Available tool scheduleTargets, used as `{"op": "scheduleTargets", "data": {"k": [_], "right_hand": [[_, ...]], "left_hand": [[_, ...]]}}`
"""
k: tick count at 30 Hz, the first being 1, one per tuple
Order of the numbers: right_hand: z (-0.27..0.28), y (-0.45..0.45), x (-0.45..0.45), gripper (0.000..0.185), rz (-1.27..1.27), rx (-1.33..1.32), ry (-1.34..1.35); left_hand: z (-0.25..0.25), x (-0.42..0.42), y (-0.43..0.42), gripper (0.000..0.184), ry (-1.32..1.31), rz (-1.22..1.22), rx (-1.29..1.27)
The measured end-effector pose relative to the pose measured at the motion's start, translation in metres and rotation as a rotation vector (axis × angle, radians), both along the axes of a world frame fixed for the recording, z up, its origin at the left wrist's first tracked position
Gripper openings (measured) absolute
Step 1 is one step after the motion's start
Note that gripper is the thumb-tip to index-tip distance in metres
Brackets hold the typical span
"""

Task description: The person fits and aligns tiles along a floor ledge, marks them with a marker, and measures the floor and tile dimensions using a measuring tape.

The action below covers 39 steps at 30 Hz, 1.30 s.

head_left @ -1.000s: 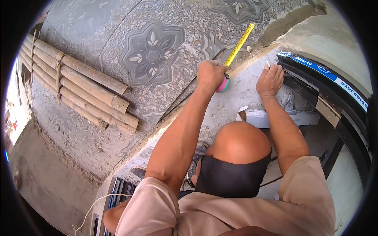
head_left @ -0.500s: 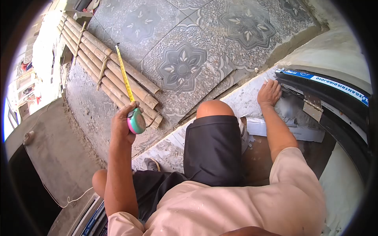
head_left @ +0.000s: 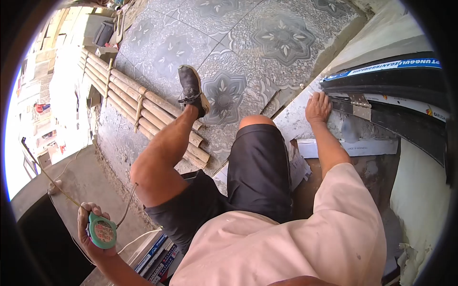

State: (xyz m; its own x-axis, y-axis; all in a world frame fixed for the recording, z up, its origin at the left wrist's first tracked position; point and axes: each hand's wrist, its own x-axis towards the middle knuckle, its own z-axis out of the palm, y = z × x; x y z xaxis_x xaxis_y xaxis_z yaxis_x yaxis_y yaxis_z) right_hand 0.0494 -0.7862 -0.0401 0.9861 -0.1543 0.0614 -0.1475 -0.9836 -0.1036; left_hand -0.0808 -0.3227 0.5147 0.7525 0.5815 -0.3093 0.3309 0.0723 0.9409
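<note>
My left hand [head_left: 86, 233] is closed around a green and pink tape measure [head_left: 102, 232] at the lower left. A length of its blade [head_left: 50, 178] sticks out up and leftward, and a dark strap hangs off the case. My right hand [head_left: 318, 107] lies on a white ledge [head_left: 292, 117], fingers stretched forward, beside the end of a black frame [head_left: 396, 126] with a metal hinge [head_left: 361, 107]. A small white sliver shows at those fingertips; I cannot tell what it is or whether it is held.
A tied bundle of bamboo poles [head_left: 152, 112] lies on patterned floor tiles [head_left: 281, 40]. My shoe [head_left: 193, 88] is raised in front of the bundle. A white strip [head_left: 348, 148] lies below my right forearm. Labelled boxes [head_left: 157, 260] are by my left hip.
My left hand has swung down and left with the tape measure, away from the bamboo. My left leg has lifted forward over the tiles. The right hand remains on the ledge.
</note>
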Motion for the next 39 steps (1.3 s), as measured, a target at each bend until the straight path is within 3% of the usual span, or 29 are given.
{"op": "scheduleTargets", "data": {"k": [4,11,18,19,21,22,24,26,27,29,33,34,36,37,39], "right_hand": [[-0.007,-0.004,0.000,0.021,-0.007,0.017,-0.001],[-0.012,-0.003,0.003,0.021,0.012,0.017,0.012],[-0.003,-0.014,0.011,0.020,0.125,0.087,0.111],[0.000,-0.017,0.010,0.020,0.125,0.061,0.125],[0.019,-0.028,0.003,0.025,-0.115,0.432,0.308],[0.036,-0.032,-0.001,0.025,-0.119,0.408,0.326],[0.080,-0.030,-0.015,0.030,-0.605,0.654,0.731],[0.117,-0.012,-0.028,0.029,-0.808,0.714,0.663],[0.125,-0.004,-0.032,0.029,-0.805,0.697,0.666],[0.134,0.013,-0.044,0.026,-0.445,0.355,0.431],[0.150,0.064,-0.001,0.024,-0.171,0.040,0.562],[0.145,0.073,0.009,0.024,-0.166,0.044,0.573],[0.129,0.088,0.032,0.027,-0.253,0.462,0.456],[0.125,0.100,0.046,0.029,-0.358,0.503,0.510],[0.092,0.107,0.050,0.028,-0.319,0.535,0.446]], "left_hand": [[-0.051,0.055,-0.002,0.019,0.107,-0.150,-0.077],[-0.172,0.223,0.014,0.022,0.257,-0.477,-0.279],[-0.354,0.357,0.098,0.032,0.299,-0.644,-0.062],[-0.381,0.367,0.095,0.031,0.296,-0.558,-0.076],[-0.426,0.390,0.107,0.032,0.308,-0.579,-0.150],[-0.449,0.399,0.113,0.032,0.321,-0.603,-0.192],[-0.492,0.413,0.120,0.034,0.353,-0.556,-0.241],[-0.529,0.424,0.118,0.035,0.323,-0.425,-0.453],[-0.540,0.425,0.108,0.035,0.326,-0.345,-0.511],[-0.555,0.425,0.088,0.035,0.403,-0.319,-0.518],[-0.585,0.421,0.086,0.034,0.479,-0.395,-0.650],[-0.586,0.419,0.085,0.033,0.506,-0.409,-0.637],[-0.586,0.413,0.081,0.032,0.492,-0.392,-0.572],[-0.586,0.410,0.080,0.031,0.523,-0.410,-0.562],[-0.583,0.405,0.073,0.028,0.594,-0.430,-0.527]]}}
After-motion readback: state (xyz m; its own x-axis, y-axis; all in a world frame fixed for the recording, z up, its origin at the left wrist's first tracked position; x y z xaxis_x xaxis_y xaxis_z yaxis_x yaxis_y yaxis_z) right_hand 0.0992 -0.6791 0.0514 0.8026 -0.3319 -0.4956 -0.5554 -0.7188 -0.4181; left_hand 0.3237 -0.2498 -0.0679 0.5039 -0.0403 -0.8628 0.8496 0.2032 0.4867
